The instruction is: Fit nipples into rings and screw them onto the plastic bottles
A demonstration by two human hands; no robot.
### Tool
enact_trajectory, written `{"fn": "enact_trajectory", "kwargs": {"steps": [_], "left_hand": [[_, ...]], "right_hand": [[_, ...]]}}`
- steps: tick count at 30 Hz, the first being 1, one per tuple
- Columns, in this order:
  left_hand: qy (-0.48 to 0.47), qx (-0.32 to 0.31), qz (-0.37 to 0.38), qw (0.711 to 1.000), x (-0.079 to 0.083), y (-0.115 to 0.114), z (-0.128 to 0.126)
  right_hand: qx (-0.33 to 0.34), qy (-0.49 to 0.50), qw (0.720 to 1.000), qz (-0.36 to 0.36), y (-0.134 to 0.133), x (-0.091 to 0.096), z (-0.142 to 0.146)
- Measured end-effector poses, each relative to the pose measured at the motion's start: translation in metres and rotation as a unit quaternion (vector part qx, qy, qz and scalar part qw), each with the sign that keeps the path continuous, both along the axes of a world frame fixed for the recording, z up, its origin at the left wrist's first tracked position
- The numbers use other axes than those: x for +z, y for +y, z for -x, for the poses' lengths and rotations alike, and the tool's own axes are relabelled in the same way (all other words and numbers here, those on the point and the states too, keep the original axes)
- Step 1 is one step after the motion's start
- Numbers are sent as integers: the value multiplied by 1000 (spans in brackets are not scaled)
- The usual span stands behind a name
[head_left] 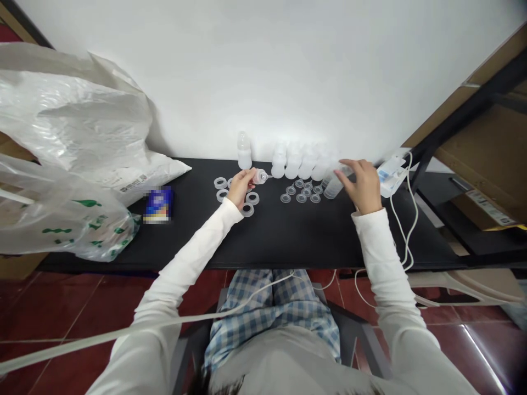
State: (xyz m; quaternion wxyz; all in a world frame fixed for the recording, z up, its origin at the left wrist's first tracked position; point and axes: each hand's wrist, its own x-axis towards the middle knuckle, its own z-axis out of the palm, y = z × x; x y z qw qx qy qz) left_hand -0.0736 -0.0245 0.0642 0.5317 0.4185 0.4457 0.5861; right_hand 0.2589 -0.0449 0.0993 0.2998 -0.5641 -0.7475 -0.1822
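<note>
- Left hand (239,188): pinching a small bottle-top piece (261,176), just left of the bottle row (293,165), among white rings (247,209).
- Right hand (364,184): thumb and forefinger parted at the clear caps (332,188), right side; cannot tell whether one is held.
- Handling, judged: piece light, smooth, slightly slippery, tip probably soft; hold by its rim.

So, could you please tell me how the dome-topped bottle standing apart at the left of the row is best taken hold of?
Probably around its lower body, coming from the left: the dome-topped bottle stands upright, its lower part looks fuller than its rounded clear top, the wall is behind it, and the left hand is in front.
</note>
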Motion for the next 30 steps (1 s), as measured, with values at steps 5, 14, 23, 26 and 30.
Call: {"fn": "enact_trajectory", "kwargs": {"steps": [5, 14, 23, 26, 30], "left_hand": [[33, -6, -40, 999, -4, -8, -4], [-76, -77, 25, 994, -8, -15, -19], [65, -71, -116, 989, -11, -20, -50], [175, -36, -120, 977, -10, -20, -47], [246, -32, -38, 968, -6, -15, -39]], "right_hand": [[-105, -76, 987, 94, 19, -15, -12], [-56, 35, 997, 31, 8, -11, 37], [286, 275, 895, 205, -1, -24, 131], [311, 299, 879, 204, -1, -30, 136], [312, 215, 910, 167, -2, -35, 136]]}}
